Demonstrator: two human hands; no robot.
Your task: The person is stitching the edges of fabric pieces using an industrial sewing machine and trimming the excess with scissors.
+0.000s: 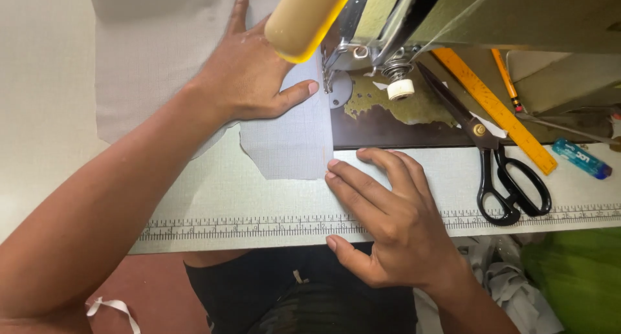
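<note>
Left hand (249,75) lies flat, palm down, on the grey cloth (291,137), fingers spread away from the body, thumb stretched right toward the needle area. Nothing is clenched; it presses rather than grips, likely to keep the cloth from sliding.

Right hand (388,221) is also open and flat, fingertips at the cloth's right edge, thumb hooked over the near edge of the table (213,198), apparently steadying that edge.

The cloth sits on the table just left of the sewing machine (453,17), its straight right edge against the dark machine bed (394,130). Its long axis runs away from the person, toward the presser foot (328,78); whether the far end is under the foot is hard to tell, since a yellow cylinder (304,17) blocks the view.

Black scissors (501,169), orange ruler (495,107), pencil (506,80) and a blue tube (581,158) lie to the right, well apart from both hands.
</note>
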